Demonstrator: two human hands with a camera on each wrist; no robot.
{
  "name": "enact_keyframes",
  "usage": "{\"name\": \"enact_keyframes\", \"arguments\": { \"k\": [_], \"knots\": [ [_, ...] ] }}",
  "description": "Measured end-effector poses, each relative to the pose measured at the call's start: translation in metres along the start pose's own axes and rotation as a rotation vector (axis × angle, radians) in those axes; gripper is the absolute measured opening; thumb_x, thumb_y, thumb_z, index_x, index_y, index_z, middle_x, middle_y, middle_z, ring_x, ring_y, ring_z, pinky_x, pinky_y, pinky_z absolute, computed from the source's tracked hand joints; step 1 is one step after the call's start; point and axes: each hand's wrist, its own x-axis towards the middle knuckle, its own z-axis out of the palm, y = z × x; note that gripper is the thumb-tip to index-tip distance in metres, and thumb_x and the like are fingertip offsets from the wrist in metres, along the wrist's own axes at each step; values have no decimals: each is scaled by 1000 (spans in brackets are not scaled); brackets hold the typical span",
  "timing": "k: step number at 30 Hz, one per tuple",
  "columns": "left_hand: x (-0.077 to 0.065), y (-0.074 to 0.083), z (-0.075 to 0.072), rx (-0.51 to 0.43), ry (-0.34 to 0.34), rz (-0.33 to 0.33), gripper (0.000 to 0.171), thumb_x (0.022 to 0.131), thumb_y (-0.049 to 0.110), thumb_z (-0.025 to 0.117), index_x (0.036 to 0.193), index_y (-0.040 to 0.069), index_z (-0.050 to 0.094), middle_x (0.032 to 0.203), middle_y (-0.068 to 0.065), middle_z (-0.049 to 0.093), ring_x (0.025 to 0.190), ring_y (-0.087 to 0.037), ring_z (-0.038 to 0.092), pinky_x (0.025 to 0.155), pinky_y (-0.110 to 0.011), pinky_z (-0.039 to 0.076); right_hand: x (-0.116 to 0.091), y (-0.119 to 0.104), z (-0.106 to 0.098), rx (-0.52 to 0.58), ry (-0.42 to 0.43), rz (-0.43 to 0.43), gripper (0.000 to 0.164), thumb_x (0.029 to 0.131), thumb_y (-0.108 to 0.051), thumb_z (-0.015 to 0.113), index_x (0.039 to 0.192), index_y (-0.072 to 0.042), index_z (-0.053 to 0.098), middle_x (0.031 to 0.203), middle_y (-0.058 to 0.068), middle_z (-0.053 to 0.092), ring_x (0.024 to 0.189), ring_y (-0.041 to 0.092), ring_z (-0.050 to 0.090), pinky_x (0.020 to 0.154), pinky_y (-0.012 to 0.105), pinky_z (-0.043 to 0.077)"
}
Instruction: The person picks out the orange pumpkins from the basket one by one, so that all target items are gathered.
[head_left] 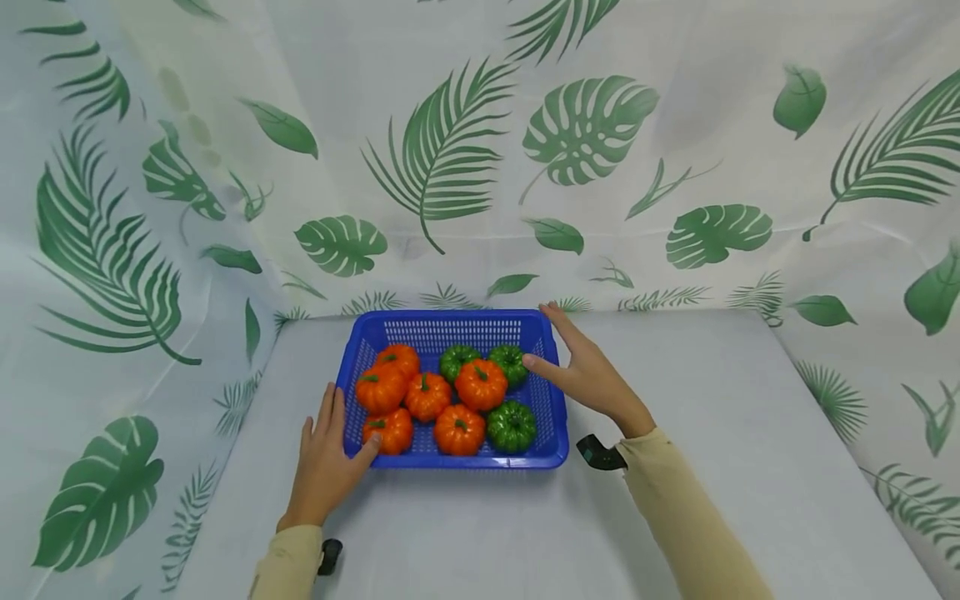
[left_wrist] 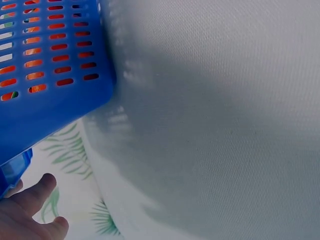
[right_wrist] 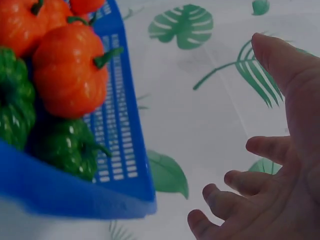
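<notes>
A blue plastic basket with slotted walls holds several small orange pumpkins and three small green pumpkins. My left hand is at the basket's left side, its fingers extended along the outer wall and the thumb by the front left corner. At the right side, my right hand has its fingers spread near the back right corner, with the thumb pointing in over the rim. In the right wrist view its straight fingers are apart from the basket. Neither hand grips anything.
The basket stands on a white-covered table, near its back edge. White cloth walls printed with green leaves enclose the back and both sides. A dark device is at the right wrist, and another at the left wrist.
</notes>
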Motion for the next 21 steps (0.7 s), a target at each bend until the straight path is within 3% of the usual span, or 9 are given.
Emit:
{"name": "enact_keyframes", "arguments": {
  "k": [6,11,21],
  "knots": [
    [2,-2,-4,-6,-6,-12,98,101,44,66,168,-7,16,177,-23,9,159,-47,19,124,-72,8,10,-5,18,144,-76,3,94,100,-47,72,173,-16,22,176,13,21,159,41,26,124,65,26],
    [2,-4,-1,-12,6,-8,98,100,43,67,167,-9,18,177,-24,10,158,-48,21,124,-74,8,21,0,33,230,-142,-9,92,98,-47,75,171,-15,30,173,15,29,156,44,32,120,69,29],
    [2,-1,2,-23,9,-21,98,99,43,67,167,-8,18,177,-24,11,158,-48,23,124,-73,8,32,4,52,204,-254,-7,81,96,-30,78,165,-7,42,168,18,39,154,44,35,122,66,30]
  ]
}}
